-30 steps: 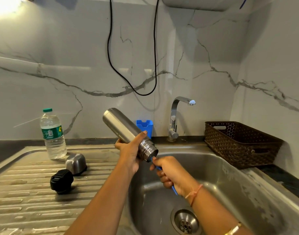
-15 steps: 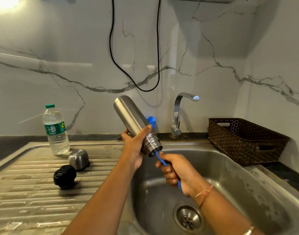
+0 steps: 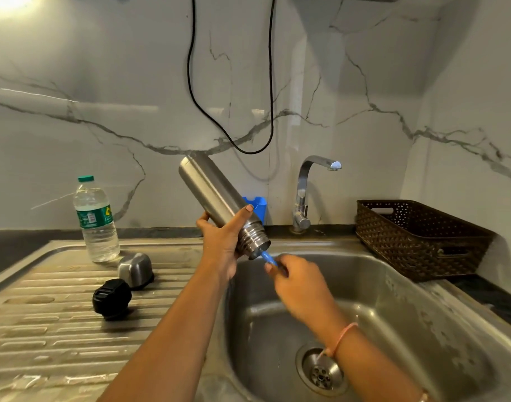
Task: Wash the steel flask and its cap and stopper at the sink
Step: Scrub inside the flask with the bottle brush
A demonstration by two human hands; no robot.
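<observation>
Below the left hand [image 3: 219, 248] gripping the flask [image 3: 210, 192], the right hand [image 3: 300, 288] grips a blue brush [image 3: 268, 258] in its mouth; leftward, cap [image 3: 135, 269] and stopper [image 3: 112, 298] look unwashed.

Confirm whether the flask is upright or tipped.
Tipped: the flask slants base-up, its open mouth pointing down towards the sink, gripped by the left hand.

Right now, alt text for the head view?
A left hand holds a steel flask tilted mouth-down over the sink while the right hand grips a blue handle entering its mouth. The steel cap and black stopper lie on the drainboard.
</observation>
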